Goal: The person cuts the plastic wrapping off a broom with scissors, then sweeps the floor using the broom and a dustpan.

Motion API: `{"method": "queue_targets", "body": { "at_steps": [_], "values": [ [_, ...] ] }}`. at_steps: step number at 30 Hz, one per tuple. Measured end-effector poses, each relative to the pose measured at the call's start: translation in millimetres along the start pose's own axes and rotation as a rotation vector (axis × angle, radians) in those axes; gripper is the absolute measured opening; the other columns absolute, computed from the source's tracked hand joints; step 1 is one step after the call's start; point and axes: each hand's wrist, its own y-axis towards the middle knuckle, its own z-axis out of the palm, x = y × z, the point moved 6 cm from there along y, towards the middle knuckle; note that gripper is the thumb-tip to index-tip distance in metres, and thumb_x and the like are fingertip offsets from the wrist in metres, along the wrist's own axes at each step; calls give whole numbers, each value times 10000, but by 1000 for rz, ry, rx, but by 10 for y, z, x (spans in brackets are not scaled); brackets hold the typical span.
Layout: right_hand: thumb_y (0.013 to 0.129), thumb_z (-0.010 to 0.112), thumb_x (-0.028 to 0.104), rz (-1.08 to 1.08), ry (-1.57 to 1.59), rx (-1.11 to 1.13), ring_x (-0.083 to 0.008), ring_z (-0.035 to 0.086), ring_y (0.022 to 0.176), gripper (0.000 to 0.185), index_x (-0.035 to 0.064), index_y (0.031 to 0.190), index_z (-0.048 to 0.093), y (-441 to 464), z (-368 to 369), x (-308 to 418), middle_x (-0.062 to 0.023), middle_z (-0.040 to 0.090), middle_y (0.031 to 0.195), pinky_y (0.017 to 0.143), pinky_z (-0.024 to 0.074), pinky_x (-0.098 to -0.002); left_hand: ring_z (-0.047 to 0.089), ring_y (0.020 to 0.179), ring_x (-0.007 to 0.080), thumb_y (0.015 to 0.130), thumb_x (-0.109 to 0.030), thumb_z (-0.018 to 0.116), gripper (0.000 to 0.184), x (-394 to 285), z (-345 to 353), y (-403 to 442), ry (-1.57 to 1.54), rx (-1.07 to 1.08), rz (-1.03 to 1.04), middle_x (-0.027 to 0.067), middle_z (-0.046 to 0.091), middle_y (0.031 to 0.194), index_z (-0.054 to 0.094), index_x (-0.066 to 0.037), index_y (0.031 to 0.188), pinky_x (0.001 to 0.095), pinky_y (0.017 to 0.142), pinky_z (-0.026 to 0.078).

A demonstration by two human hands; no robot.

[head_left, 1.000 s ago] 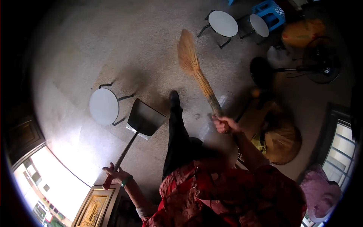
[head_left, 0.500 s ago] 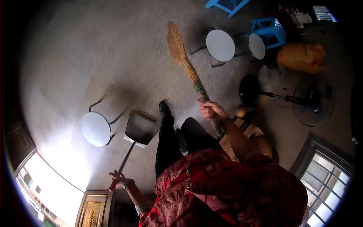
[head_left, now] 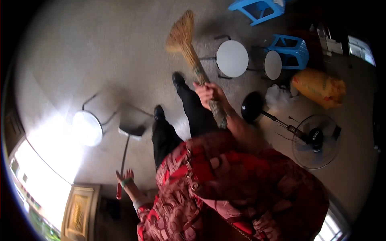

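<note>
A straw broom (head_left: pixel 187 44) is held by its handle in my right hand (head_left: pixel 211 95), the fingers wrapped round it; its bristles fan out toward the top of the view, ahead of my feet. At the lower left, my left hand (head_left: pixel 126 177) is at the red grip of a long-handled dustpan (head_left: pixel 133 127), with some fingers spread and the palm against the handle. The dustpan's scoop rests on the floor, its open side facing away from me.
A round stool (head_left: pixel 87 128) stands left of the dustpan. Ahead on the right are two more round stools (head_left: pixel 232 58), blue plastic stools (head_left: pixel 295 50) and an orange sack (head_left: pixel 319 86). A standing fan (head_left: pixel 316 140) lies at the right. An ornate door (head_left: pixel 79 213) is at the lower left.
My feet have stepped forward across the floor. The broom is closer to the round stools, its bristles more fanned out. The dustpan has moved along at my left, and the fan is nearer to me.
</note>
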Motion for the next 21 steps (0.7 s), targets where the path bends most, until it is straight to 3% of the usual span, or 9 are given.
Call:
{"method": "queue_targets", "body": {
  "at_steps": [1, 2, 5, 6, 8, 11, 17, 20, 21],
  "values": [
    [859, 476, 91, 22, -1, -1, -102, 494, 601, 332, -45, 1161, 453, 39, 155, -32, -34, 471, 760, 569, 420, -243, 410, 1176, 344, 710, -446, 675, 774, 241, 165, -107, -53, 221, -126, 136, 440, 1275, 288, -129, 1301, 499, 910, 386],
    [859, 481, 93, 39, 27, -35, -100, 486, 592, 336, -54, 1159, 452, 75, 303, -73, -43, 470, 768, 556, 421, -237, 427, 1162, 342, 770, -415, 622, 611, 514, 456, -447, -60, 388, -90, 120, 482, 1250, 377, -140, 1257, 485, 930, 369],
    [860, 485, 99, 125, -16, -73, -98, 476, 582, 345, -60, 1164, 444, 155, 702, -181, -50, 468, 774, 553, 429, -224, 459, 1139, 287, 909, -263, 415, 368, 1184, 1437, -1389, 441, 1148, 260, 131, 445, 1275, 427, -69, 1221, 419, 943, 382],
    [863, 481, 104, 145, -91, -79, -98, 477, 583, 355, -57, 1175, 434, 177, 803, -218, -79, 503, 820, 547, 434, -222, 517, 1066, 257, 903, -241, 446, 356, 1373, 1844, -2222, 518, 1152, 340, 130, 500, 1207, 447, -45, 1200, 361, 898, 417],
    [865, 478, 109, 191, -172, -99, -99, 478, 585, 364, -53, 1187, 424, 223, 943, -272, -108, 537, 865, 542, 439, -219, 554, 1008, 228, 899, -202, 473, 317, 1631, 2308, -3081, 553, 1021, 287, 123, 558, 1120, 474, -31, 1166, 317, 844, 441],
    [874, 458, 116, 236, -410, -125, -106, 491, 605, 375, -18, 1217, 393, 248, 1081, -374, -241, 551, 1068, 502, 455, -236, 583, 931, 182, 888, -158, 515, 246, 1911, 2646, -3842, 638, 1270, 381, 89, 606, 992, 517, -22, 1093, 302, 805, 463],
    [855, 471, 109, 289, -708, -117, -109, 498, 606, 440, 7, 1258, 328, 276, 1478, -778, -233, 539, 1080, 461, 461, -219, 575, 779, 116, 828, -71, 604, 197, 1970, 2583, -4433, 512, 1494, 445, 40, 593, 842, 520, -40, 1003, 255, 711, 471],
    [826, 503, 105, 302, -806, -96, -111, 502, 583, 491, 10, 1265, 305, 359, 1632, -988, -239, 522, 1109, 444, 451, -205, 547, 778, 90, 793, 12, 628, 247, 1827, 2482, -4542, 365, 1518, 411, 11, 565, 833, 503, -41, 998, 216, 701, 452],
    [818, 517, 110, 286, -882, -96, -111, 501, 573, 503, 9, 1263, 307, 390, 1675, -1051, -238, 522, 1111, 444, 451, -203, 554, 783, 96, 787, 12, 634, 258, 1811, 2446, -4581, 357, 1535, 288, 13, 562, 827, 494, -47, 995, 221, 709, 455]
  ]
}}
